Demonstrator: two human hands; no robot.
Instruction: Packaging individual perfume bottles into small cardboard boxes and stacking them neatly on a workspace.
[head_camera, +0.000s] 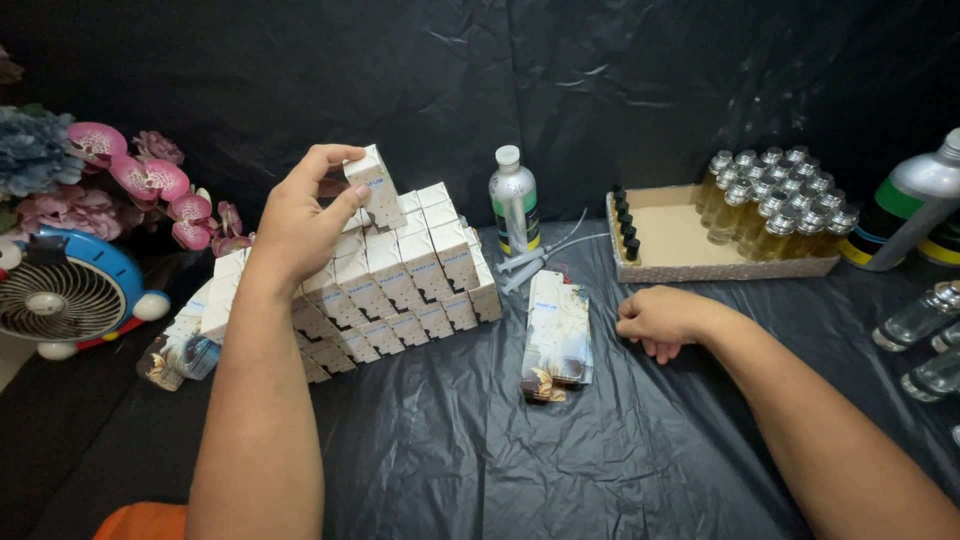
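From where I watch, the widest thing is the worktop (480, 450), covered in crinkled black plastic sheet that also runs up as a backdrop. On its left half stands the stack of small white boxes (400, 285), built up in sloping rows and leaning back toward the backdrop. At the far right a shallow cardboard tray (670, 235) holds a cluster of amber-filled bottles (775, 205) with silver caps and a short row of small black-capped ones along its left wall. A large silver canister (905, 210) lies tilted beside it. At the left edge sit a blue fan (70, 295) and pink artificial flowers (140, 180).

My left hand (295, 225) is raised at the top of the stack, fingers and thumb closed around one white box (375, 188); the box stands nearly upright, its long axis tipped slightly to the left, touching the uppermost row. This hand is the nearer one to the stack by far.

My right hand (665, 320) rests on the sheet, loosely curled, holding nothing, well apart from the stack. Between the two hands lies a flat printed packet (557, 335), long axis pointing away from me. Behind it stand a clear white-capped bottle (514, 205) and two syringes (535, 262).
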